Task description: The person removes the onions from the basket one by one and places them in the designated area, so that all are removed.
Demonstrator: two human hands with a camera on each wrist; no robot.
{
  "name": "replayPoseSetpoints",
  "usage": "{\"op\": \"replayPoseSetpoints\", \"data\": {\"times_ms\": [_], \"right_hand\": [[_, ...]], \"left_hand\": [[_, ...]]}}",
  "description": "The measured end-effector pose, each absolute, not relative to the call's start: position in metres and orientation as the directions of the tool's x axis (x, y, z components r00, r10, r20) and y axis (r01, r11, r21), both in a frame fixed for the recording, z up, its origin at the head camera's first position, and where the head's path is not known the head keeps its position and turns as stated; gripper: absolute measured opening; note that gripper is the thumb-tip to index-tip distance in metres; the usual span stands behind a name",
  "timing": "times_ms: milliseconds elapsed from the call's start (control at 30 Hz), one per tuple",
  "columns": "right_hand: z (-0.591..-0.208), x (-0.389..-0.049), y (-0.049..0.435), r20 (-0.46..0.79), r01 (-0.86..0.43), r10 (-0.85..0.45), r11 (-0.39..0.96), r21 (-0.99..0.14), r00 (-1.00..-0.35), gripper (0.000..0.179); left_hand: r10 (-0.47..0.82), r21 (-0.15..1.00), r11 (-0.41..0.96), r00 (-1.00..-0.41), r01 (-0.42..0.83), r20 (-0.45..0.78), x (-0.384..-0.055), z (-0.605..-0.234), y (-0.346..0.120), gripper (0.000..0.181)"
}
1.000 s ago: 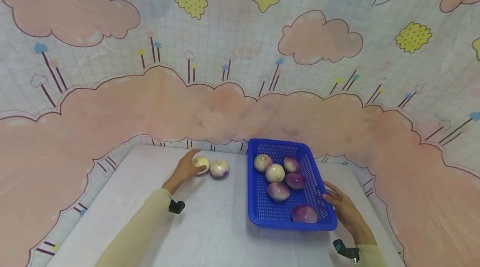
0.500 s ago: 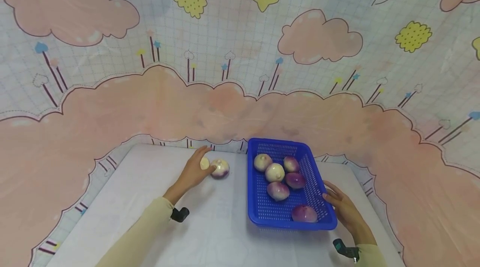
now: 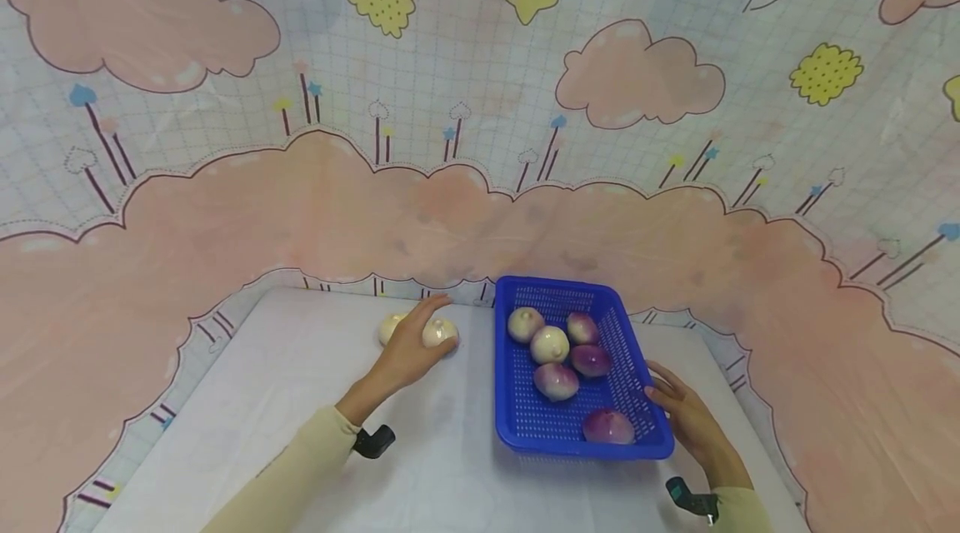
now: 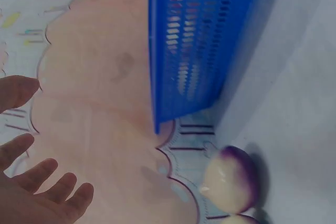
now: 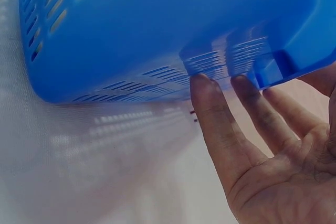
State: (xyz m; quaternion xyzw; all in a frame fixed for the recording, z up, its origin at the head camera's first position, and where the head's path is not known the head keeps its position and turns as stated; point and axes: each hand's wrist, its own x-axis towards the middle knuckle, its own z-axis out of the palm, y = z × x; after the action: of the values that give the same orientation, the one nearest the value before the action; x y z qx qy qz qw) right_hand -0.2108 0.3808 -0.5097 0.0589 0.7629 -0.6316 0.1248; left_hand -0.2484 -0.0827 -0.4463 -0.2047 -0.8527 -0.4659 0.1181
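Onion (image 3: 437, 331) near wide-spread left grip (image 3: 411, 351); basket rim (image 3: 585, 450) held by right grip (image 3: 692, 418).

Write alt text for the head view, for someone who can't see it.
A person's open left grip hovers by two onions on a white table, while the right grip holds the right edge of a blue basket containing six purple and white onions. Behind is a backdrop printed with clouds and stars.

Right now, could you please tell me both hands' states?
Left hand: open, holding nothing.
Right hand: holding the blue rectangular plastic basket.
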Motion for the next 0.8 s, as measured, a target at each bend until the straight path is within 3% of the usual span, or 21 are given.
{"op": "replayPoseSetpoints", "data": {"times_ms": [467,800], "right_hand": [[-0.511,-0.212,0.382,-0.248,0.228,-0.081,0.204,-0.952,-0.965,0.070],[-0.510,-0.211,0.382,-0.255,0.235,-0.082,0.199,-0.951,-0.963,0.069]], "left_hand": [[0.365,0.732,0.390,-0.823,0.559,0.435,-0.236,-0.406,-0.048,0.061],[0.466,0.808,0.347,-0.835,0.477,0.293,-0.240,-0.394,-0.009,0.060]]}}
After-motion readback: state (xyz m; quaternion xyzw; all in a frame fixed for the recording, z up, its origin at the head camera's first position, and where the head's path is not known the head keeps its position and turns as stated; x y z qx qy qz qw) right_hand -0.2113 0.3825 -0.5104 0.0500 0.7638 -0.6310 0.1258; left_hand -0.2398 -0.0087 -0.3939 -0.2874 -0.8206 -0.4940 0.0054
